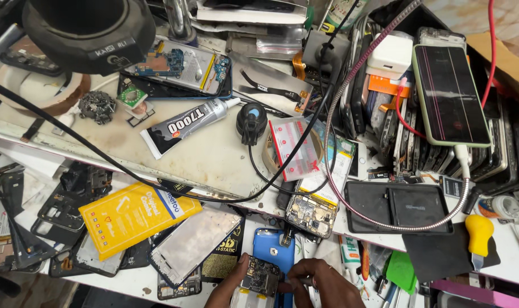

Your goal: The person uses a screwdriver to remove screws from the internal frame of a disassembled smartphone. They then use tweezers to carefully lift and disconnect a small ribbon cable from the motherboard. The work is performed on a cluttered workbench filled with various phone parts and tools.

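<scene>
Low down, both hands (282,282) pinch opened phone (259,279) over blue phone (273,245).

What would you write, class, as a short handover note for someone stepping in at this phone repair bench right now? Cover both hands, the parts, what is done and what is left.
Left hand: holds the small circuit board at its left edge, bottom centre.
Right hand: fingertips pinch at the board's right edge.
Blue phone lies just behind the board.
Glue tube lies capped on the mat, untouched.
Opened phone with battery lies beyond the blue phone.
Done: board is out and in hand.
Left: board not yet seated in any phone.
</scene>
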